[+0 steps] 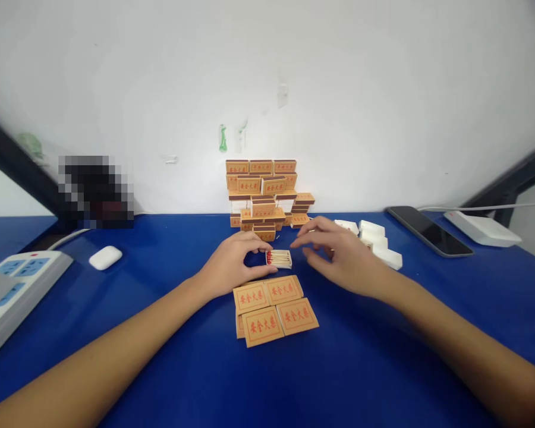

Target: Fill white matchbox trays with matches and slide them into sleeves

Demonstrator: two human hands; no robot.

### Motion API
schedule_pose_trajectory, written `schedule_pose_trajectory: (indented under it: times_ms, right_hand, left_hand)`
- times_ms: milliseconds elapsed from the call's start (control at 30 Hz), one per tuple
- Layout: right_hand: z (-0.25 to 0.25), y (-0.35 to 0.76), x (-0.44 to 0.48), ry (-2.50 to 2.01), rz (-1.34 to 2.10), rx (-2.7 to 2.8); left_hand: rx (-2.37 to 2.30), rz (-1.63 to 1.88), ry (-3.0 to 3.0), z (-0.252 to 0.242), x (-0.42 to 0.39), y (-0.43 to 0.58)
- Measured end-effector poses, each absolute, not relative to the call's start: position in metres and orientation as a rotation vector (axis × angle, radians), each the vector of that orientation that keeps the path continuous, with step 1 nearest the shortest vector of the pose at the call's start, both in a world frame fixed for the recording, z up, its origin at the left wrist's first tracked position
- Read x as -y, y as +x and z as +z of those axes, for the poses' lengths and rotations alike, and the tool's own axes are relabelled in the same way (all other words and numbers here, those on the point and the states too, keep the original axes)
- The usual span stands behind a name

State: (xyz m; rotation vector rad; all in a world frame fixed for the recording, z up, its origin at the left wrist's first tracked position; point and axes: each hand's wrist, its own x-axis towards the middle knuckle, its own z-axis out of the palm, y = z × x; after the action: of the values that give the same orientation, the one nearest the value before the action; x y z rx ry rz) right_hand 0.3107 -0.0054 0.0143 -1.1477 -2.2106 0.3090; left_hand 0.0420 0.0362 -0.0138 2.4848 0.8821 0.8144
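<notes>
A small white matchbox tray (286, 264) holds several matches (280, 257), their red heads toward the left. My left hand (234, 264) has its thumb and index finger around the tray's left end, at the near and far sides. Just right of the tray hovers my right hand (339, 252), fingers apart and curved, with nothing in them. In front of the tray lie several flat orange matchbox sleeves (263, 326) with red lettering. Behind it rises a stepped stack of orange matchboxes (263, 208) against the wall.
Several white matchbox trays (387, 257) lie beyond my right wrist. Further right are a black phone (430, 230) and a white box (482, 229). On the left sit a white earbud case (106, 257) and a power strip (62, 263). The white wall (361, 119) closes the back.
</notes>
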Motion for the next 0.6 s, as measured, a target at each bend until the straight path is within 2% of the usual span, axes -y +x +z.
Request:
schedule_pose_trajectory:
  times_ms: [100,233,400,600]
  right_hand:
    - [0.033,0.335,0.002,-1.313,0.313,2.192]
    - [0.045,0.358,-0.004,-1.528,0.484,2.316]
    - [0.030,0.354,-0.004,-1.580,0.657,2.452]
    - [0.029,0.336,0.005,-1.533,0.594,2.443]
  left_hand:
    - [-0.887,0.811,2.476,-0.013,-0.036,0.042]
    - [-0.894,0.807,2.468,-0.013,-0.035,0.042]
    - [-0.889,0.815,2.473,-0.012,-0.036,0.042]
    - [-0.885,0.814,2.479,-0.014,-0.036,0.042]
